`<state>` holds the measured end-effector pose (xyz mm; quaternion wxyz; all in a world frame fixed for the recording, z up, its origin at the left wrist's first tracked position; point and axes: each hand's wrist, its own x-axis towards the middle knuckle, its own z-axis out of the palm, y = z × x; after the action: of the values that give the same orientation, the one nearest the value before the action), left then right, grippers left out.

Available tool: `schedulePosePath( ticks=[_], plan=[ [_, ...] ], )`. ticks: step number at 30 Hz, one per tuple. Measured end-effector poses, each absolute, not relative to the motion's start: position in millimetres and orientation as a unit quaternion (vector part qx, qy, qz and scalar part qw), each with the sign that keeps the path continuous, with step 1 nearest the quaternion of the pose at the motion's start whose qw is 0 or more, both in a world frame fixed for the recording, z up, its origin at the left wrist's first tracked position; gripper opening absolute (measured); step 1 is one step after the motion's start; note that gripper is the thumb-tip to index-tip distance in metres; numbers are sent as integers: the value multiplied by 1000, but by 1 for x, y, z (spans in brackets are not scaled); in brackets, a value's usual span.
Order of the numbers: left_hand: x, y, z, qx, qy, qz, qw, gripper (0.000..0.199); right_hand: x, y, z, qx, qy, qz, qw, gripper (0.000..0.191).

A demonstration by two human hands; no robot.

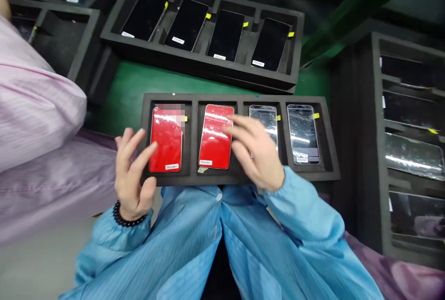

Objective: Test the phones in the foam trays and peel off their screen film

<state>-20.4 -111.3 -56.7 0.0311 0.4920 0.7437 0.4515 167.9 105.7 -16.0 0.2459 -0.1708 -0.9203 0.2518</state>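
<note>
A black foam tray (194, 180) with four compartments lies before me. Its two left compartments hold phones with lit red screens, one at the far left (166, 144) and one beside it (214, 144). Two phones showing lines of text, the inner one (266, 124) and the outer one (303, 135), are in the right compartments. My left hand (134, 175) hovers at the tray's left edge, fingers apart and holding nothing. My right hand (259, 151) is over the third compartment, its fingers spread and empty, fingertips at the right edge of the second red phone; contact is unclear.
Behind is a second foam tray (208, 66) with four dark-screened phones. Another tray of phones (378, 151) stands at the right, and more trays (85, 49) at upper left. A person's pale pink sleeve (38, 96) reaches in at the left.
</note>
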Motion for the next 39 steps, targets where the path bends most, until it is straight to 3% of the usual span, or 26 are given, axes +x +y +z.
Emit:
schedulePosePath(
  ticks=[3, 12, 17, 39],
  plan=[
    [-34, -152, -75, 551, 754, 356, -41, 50, 186, 71, -31, -116, -954, 191, 200, 33],
    [-35, -179, -92, 568, 791, 226, 19, 57, 187, 47, -55, -116, -984, 91, 103, 43],
    [-35, -181, -95, 549, 800, 241, -17, 58, 187, 46, -55, -111, -985, 90, 92, 44],
    [-35, -183, -99, 536, 796, 283, 14, 64, 185, 48, -51, -101, -987, 86, 91, 48]
  ],
)
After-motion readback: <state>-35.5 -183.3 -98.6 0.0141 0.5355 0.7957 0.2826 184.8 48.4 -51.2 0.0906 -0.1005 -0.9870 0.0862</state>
